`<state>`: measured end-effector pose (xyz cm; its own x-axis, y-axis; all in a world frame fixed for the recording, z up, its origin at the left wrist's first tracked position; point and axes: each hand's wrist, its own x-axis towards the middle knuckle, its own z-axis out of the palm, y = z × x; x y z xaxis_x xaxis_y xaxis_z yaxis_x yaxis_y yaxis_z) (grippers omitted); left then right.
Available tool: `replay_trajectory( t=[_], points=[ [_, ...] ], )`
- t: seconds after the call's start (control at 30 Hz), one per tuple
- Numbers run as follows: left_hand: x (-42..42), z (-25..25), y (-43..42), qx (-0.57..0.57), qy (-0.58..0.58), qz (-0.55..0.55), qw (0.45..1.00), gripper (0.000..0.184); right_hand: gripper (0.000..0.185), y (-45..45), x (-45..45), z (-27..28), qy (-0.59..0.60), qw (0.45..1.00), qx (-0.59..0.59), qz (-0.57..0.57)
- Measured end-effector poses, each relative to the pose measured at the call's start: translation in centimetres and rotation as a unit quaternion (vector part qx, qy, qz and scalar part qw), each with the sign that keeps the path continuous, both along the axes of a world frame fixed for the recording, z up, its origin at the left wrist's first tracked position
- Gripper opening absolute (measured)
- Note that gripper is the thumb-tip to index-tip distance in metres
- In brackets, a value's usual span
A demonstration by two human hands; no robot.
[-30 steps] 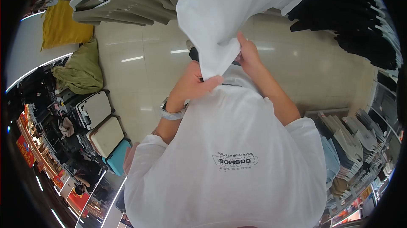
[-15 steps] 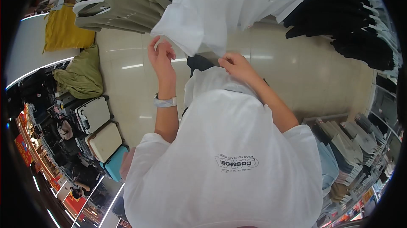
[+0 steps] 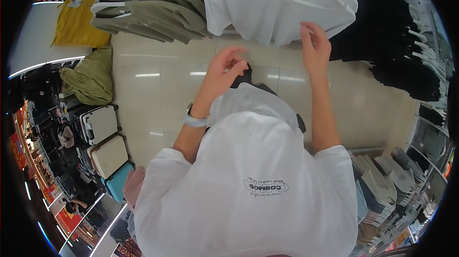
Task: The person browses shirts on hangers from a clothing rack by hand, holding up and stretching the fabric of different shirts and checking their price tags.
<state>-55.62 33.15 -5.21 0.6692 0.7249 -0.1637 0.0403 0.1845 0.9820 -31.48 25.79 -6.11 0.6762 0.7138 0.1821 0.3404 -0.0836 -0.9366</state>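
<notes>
White T-shirts (image 3: 272,8) hang on hangers in front of me at the top of the head view. My right hand (image 3: 316,49) is raised by the front shirt's right side, thumb and fingers apart. Its fingertips overlap the fabric in view; whether they touch it I cannot tell. Lower and further left, my left hand (image 3: 224,69) hovers over the floor, below the shirt's hem. Its fingers are loosely bent and slightly blurred, with a gap to the thumb and nothing in them. A watch (image 3: 195,117) sits on the left wrist.
Olive-green shirts (image 3: 153,11) hang left of the white ones, black garments (image 3: 377,27) to the right. Suitcases (image 3: 107,154) stand along the left side. More folded or hung clothes (image 3: 375,180) are on a rack at lower right. Tiled floor (image 3: 158,94) lies below.
The white shirt, spread towards me and to the left before, now hangs back among the others. Both hands have moved right, the right one also up towards the shirt.
</notes>
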Motion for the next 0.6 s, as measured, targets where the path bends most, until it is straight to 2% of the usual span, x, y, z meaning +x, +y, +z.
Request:
replay_trajectory(
  t=[0.03,0.17,0.23,0.33,0.4,0.47,0.53,0.6],
  points=[
    [0.7,0.7,0.4,-0.007,0.001,-0.03,1.0,0.034,0.026,0.8,0.3,0.7,-0.07,0.997,0.013,-0.006],
    [4.6,2.5,2.3,0.011,0.007,-0.11,0.994,0.045,0.032,3.7,0.2,1.1,-0.158,0.987,-0.014,-0.041],
    [7.0,2.4,3.3,0.031,0.01,-0.128,0.991,0.05,0.042,5.0,0.8,0.2,-0.275,0.953,-0.096,-0.08],
    [10.4,1.7,4.8,0.083,0.02,-0.147,0.985,0.058,0.049,6.4,2.1,-0.2,-0.311,0.937,-0.139,-0.072],
    [12.0,1.5,5.9,0.107,0.023,-0.149,0.983,0.062,0.048,7.4,3.3,-0.8,-0.317,0.93,-0.175,-0.063],
    [13.4,1.9,6.7,0.138,0.081,-0.158,0.974,0.066,0.046,7.7,4.4,-1.2,-0.322,0.921,-0.215,-0.051],
    [14.4,1.5,7.5,0.14,0.093,-0.166,0.972,0.066,0.044,8.5,4.8,-0.6,-0.195,0.962,-0.192,-0.03],
    [15.1,1.3,8.3,0.146,0.108,-0.176,0.967,0.067,0.038,9.0,5.2,-0.5,-0.163,0.97,-0.179,-0.028]
  ],
)
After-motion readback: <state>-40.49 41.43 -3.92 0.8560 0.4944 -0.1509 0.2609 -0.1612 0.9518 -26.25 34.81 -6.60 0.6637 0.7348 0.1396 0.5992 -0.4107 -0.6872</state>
